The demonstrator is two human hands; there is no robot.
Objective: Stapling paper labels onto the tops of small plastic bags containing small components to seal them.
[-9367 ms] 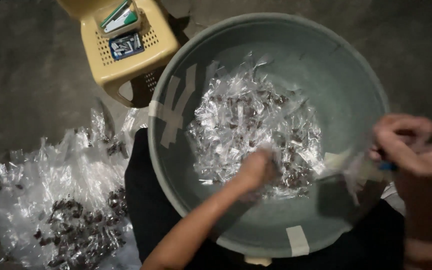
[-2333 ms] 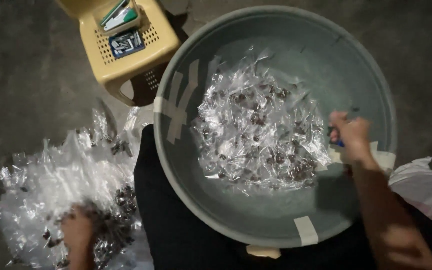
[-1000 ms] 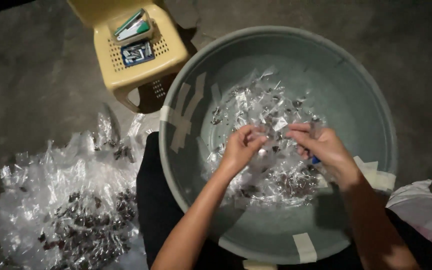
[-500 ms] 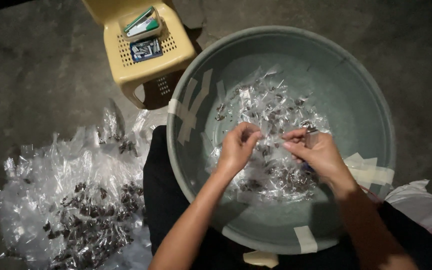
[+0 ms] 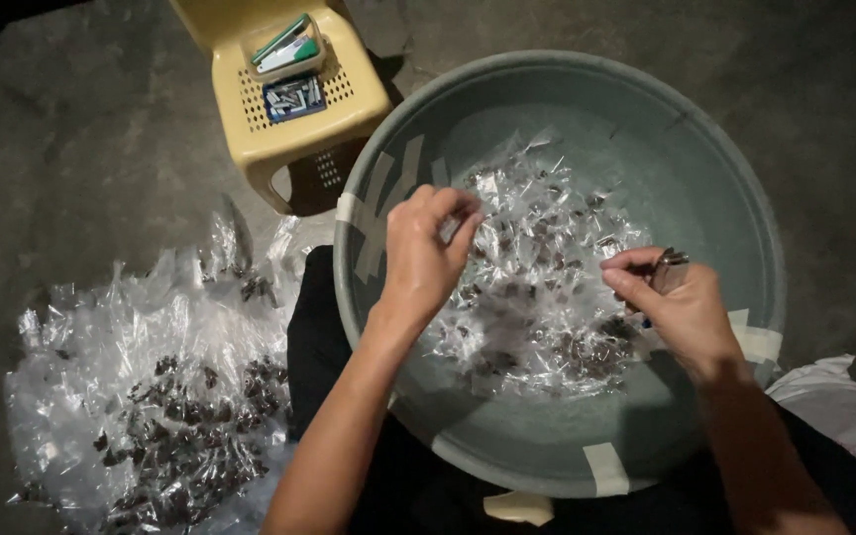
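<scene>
My left hand (image 5: 428, 253) pinches a small clear packet over the pile of packets (image 5: 537, 287) in the grey basin (image 5: 705, 178), while my right hand (image 5: 676, 307) grips what looks like a stapler, best kept steady and close.

both forearms are bare and come up from the bottom edge, angling in toward each other. left hand (image 5: 426, 260) is raised with the back of it facing the camera, wrist pretty straight, fingers curled down and pinched against the thumb. right hand (image 5: 674, 309) sits lower and further right, well apart from the left, wrist bent a bit, thumb and index finger stretched out to the left, other fingers curled closed around something small and dark.
</scene>
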